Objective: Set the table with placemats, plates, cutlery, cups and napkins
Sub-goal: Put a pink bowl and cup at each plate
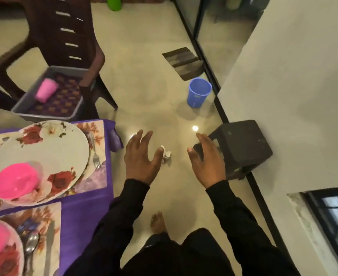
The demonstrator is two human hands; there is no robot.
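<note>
Nearest my view are the black sleeves [233, 226] and dark trousers, with one bare foot [157, 222] on the pale floor [144, 66]. I see both hands held out over the floor, holding nothing: the left hand [141, 160] has its fingers [136, 139] spread and straight, and the right hand [206, 162] is likewise spread, palm down. Between them, just beside the left thumb, a crumpled white napkin [166, 155] lies on the floor; I cannot tell whether the thumb touches it. Past the right hand stands a dark stool [243, 148] against the wall. To the left, the surface under a purple cloth [84, 212] carries a floral placemat [99, 176] with a rose-patterned plate [44, 148], a pink cup [15, 182] lying on the plate and a fork [95, 156] beside it. A second placemat [50, 226] nearer me bears another plate [7, 257], a spoon [30, 248] and a knife [49, 246]. Farther off, a grey tray [24, 110] holding a second pink cup [45, 90] sits by a brown chair [68, 32], and a blue bucket [199, 92] stands on the floor.
</note>
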